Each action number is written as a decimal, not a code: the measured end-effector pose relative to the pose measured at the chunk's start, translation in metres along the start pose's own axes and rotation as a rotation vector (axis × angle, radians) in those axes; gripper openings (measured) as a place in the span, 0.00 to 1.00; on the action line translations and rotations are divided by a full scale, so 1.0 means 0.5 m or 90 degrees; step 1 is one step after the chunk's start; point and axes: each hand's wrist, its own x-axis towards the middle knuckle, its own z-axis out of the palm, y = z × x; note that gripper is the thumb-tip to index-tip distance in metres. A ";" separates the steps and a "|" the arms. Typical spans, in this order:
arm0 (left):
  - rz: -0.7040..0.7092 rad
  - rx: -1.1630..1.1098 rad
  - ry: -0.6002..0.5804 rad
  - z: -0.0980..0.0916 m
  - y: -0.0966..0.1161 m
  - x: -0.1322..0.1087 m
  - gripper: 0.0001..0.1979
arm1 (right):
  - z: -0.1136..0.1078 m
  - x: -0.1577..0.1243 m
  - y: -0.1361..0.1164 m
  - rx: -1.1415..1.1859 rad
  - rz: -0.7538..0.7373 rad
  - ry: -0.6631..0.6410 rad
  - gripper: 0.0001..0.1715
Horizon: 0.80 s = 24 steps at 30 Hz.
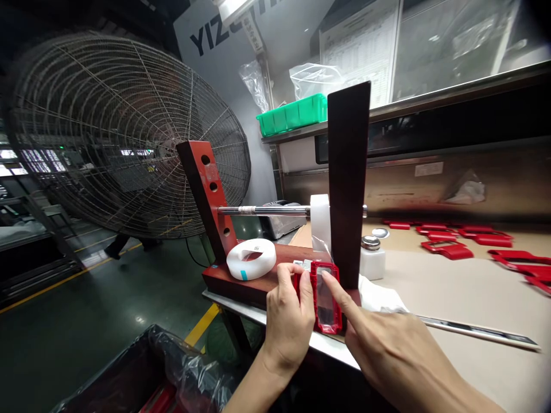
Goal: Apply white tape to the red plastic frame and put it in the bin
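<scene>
My left hand [290, 312] is closed on a red plastic frame [328, 328], with thumb and index finger bent at its left side. Clear film [326, 298] lies across the frame's opening. My right hand [387, 350] has its index finger stretched out, its tip touching the film near the top of the frame; its other fingers are mostly hidden. Just behind, a strip hangs from a white roll of film [320, 221] on a metal rod [267, 211]. The rod runs between two uprights of a dark red stand [249, 289]. A loose translucent roll [251, 259] lies on the stand's base.
Several red plastic parts [447, 248] lie on the bench at right. A white pump bottle [372, 261], white cloth [381, 295] and thin bar [477, 331] are nearer. Left are a large fan [129, 132] and lined bin [172, 367]. A green tray [293, 115] sits on the shelf.
</scene>
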 end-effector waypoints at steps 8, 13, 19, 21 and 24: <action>0.017 -0.027 -0.006 0.000 -0.001 -0.005 0.04 | 0.028 -0.004 -0.007 -0.131 -0.002 -0.098 0.57; -0.006 -0.022 0.005 0.003 -0.001 -0.001 0.04 | 0.031 -0.006 -0.009 -0.121 0.008 -0.096 0.58; -0.013 -0.021 0.008 0.000 0.008 -0.004 0.05 | 0.027 -0.004 -0.020 -0.147 0.027 -0.061 0.58; -0.008 -0.033 0.013 -0.001 0.007 -0.004 0.05 | 0.029 -0.003 -0.023 -0.124 0.034 -0.041 0.59; -0.014 -0.053 0.009 0.000 0.004 -0.002 0.05 | 0.033 -0.002 -0.025 -0.109 0.041 -0.034 0.61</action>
